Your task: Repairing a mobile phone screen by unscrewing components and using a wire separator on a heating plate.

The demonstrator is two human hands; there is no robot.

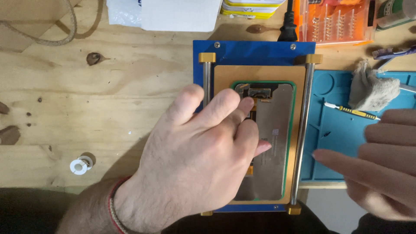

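Wooden table point(86, 99), spanning the view. Blue clamp frame point(251, 52) at centre, two steel rods point(303, 130) running twelve to six. Teal mat point(333, 130) at three o'clock. Inside the frame, the phone panel point(277, 143), face down. My left hand point(195, 160) lies on it, fingers loosely curled, pressing, gripping nothing. My right hand point(377, 160) hovers flat and empty at four o'clock. Small pry tool point(353, 111) at two o'clock.

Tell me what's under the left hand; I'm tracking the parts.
The left hand rests on a grey phone panel in a green frame on the blue fixture. The panel's left part is hidden.
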